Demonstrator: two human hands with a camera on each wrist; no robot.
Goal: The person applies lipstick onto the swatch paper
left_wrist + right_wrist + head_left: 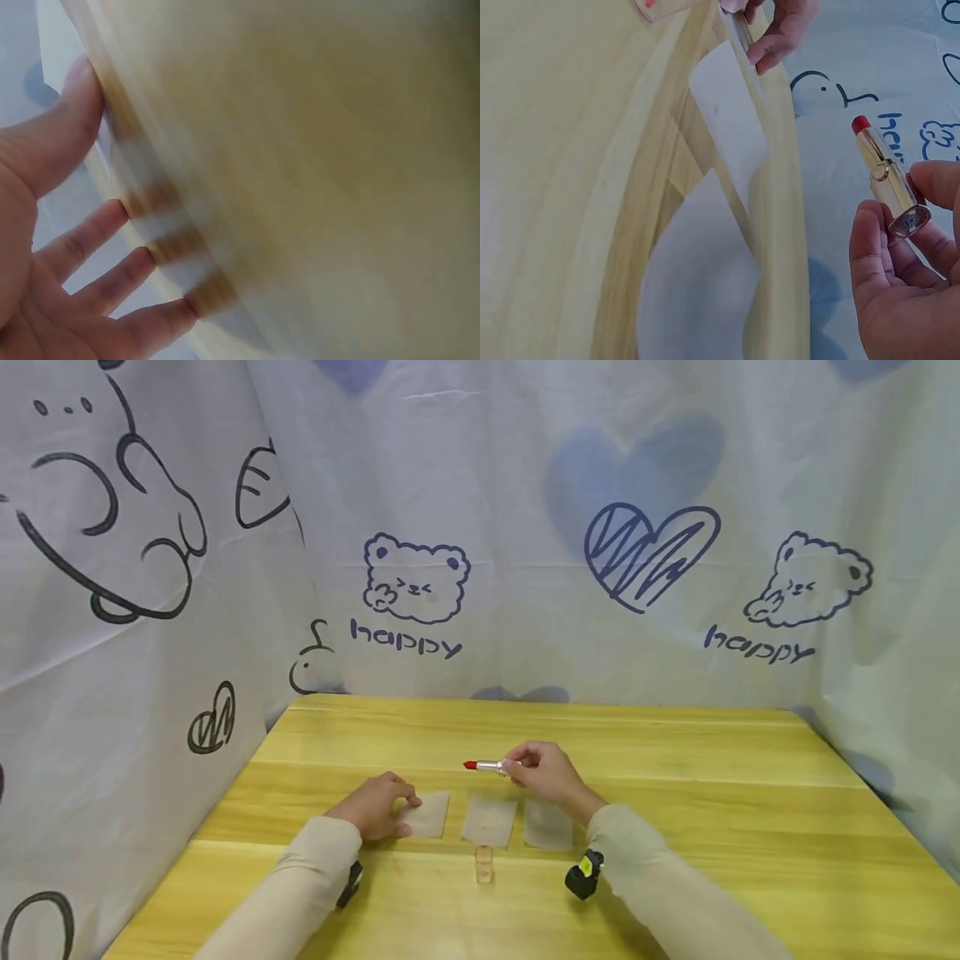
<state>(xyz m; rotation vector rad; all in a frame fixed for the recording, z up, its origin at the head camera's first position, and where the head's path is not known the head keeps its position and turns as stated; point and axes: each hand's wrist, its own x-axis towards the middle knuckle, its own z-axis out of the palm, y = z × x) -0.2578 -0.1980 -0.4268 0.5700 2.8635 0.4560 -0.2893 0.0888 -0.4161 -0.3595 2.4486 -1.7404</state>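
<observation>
My right hand (546,770) pinches a lipstick (487,767) between thumb and fingers, its red tip pointing left above the table. In the right wrist view the lipstick (881,169) has a gold and silver tube, and its base faces the camera. My left hand (377,807) has its fingertips at the left paper square (430,818), thumb apart from the loosely bent fingers. The left wrist view shows the fingertips of that hand (67,247) down at the table surface. A middle paper square (489,821) and a right one (546,823) lie beside it.
A small clear cap (484,865) stands in front of the middle paper square. The yellow wood-grain table (675,743) reaches to a white cloth backdrop (517,610) with drawn bears and hearts. Each wrist wears a black camera.
</observation>
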